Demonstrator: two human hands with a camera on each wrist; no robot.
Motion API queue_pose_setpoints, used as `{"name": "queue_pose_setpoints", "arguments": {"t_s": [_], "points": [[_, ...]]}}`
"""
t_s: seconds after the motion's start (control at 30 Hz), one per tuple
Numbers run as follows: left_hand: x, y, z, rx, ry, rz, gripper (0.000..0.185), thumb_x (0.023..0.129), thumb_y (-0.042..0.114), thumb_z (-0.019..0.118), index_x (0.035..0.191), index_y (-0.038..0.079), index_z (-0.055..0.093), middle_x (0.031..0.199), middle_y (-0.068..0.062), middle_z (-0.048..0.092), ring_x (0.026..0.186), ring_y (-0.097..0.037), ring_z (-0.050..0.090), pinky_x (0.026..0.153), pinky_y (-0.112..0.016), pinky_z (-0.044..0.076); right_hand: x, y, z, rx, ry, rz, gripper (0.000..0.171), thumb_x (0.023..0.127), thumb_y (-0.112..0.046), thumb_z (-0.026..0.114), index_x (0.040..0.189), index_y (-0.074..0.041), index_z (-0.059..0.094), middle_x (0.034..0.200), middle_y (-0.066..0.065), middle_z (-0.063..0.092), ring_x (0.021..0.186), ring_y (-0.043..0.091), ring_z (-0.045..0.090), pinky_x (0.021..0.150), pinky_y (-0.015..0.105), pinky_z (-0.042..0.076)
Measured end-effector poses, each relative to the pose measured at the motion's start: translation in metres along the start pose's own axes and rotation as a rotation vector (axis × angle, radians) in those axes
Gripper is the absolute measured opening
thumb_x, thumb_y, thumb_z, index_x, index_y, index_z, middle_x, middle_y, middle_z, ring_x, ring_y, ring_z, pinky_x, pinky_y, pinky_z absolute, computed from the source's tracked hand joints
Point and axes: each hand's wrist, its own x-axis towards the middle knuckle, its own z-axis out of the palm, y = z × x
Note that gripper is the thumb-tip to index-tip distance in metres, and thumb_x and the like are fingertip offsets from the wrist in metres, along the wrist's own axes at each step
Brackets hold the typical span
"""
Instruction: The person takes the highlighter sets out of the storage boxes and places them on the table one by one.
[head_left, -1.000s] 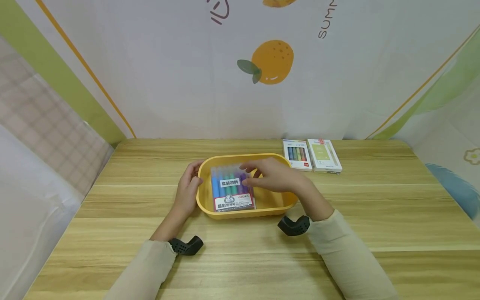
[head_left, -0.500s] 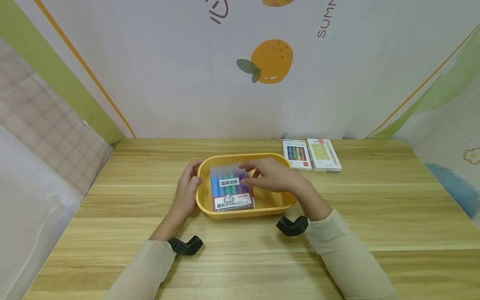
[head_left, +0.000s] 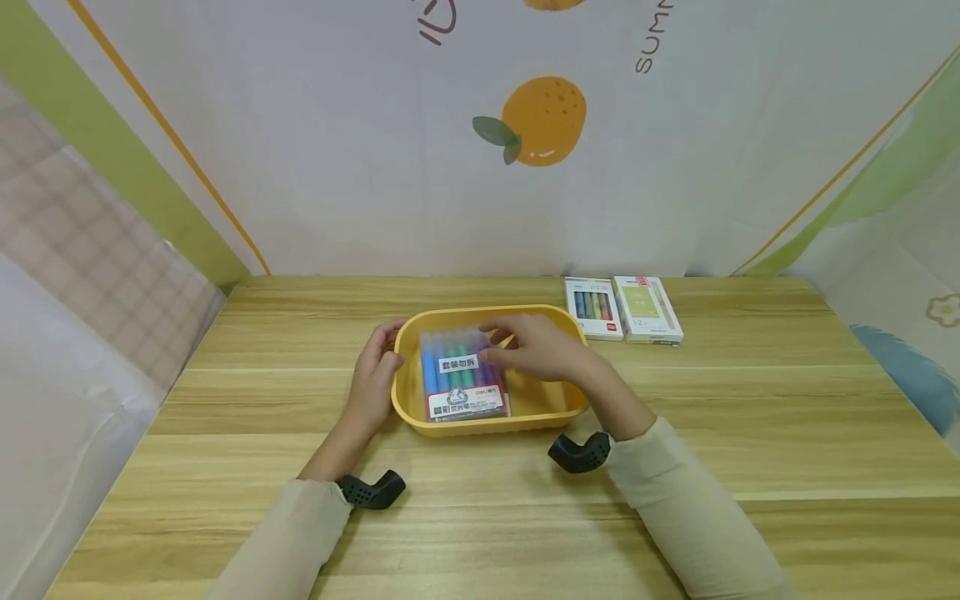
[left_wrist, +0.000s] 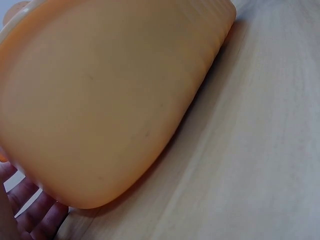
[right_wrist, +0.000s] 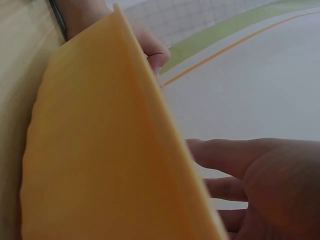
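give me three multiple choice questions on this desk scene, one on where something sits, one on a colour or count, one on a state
1. Where is the pack of markers?
A. inside the tray
B. on the table beside the tray
C. on top of the boxes

2. How many small boxes lie at the far right of the table?
A. one
B. two
C. four

3. What is the left hand doing?
A. lying flat on the table
B. holding the tray's left rim
C. lifting a box

Answers:
1. A, the pack lies within the walls of the yellow tray, with the right hand over its far end.
2. B, the box with coloured pens and the green-fronted box lie side by side.
3. B, its fingers wrap the tray's left edge in the head view.
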Motion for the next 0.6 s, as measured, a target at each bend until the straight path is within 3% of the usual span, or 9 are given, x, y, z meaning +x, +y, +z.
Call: {"name": "queue_pose_setpoints", "arguments": {"t_s": [0.37, 0.6], "points": [[0.0006, 0.0006, 0.0005, 0.002, -0.006, -0.006, 0.052, 0.090, 0.003, 0.037, 0.141, 0.000, 0.049, 0.135, -0.021, 0.057, 0.115, -0.025, 0.052, 0.089, -0.012, 0.044, 0.0030, 0.0021, 0.0035, 0.077, -0.009, 0.043, 0.050, 0.095, -0.036, 0.066, 0.138, -0.010, 0.060, 0.129, 0.013, 0.069, 0.103, 0.022, 0.069, 0.080, 0.030, 0.058], [-0.0005, 0.0009, -0.0001, 0.010, -0.007, -0.011, 0.052, 0.091, 0.004, 0.037, 0.141, 0.001, 0.049, 0.137, -0.019, 0.056, 0.117, -0.023, 0.052, 0.090, -0.010, 0.044, 0.0040, 0.0038, 0.0058, 0.212, -0.011, 0.094, 0.050, 0.096, -0.037, 0.064, 0.139, -0.011, 0.059, 0.130, 0.014, 0.067, 0.099, 0.021, 0.071, 0.080, 0.032, 0.061]]}}
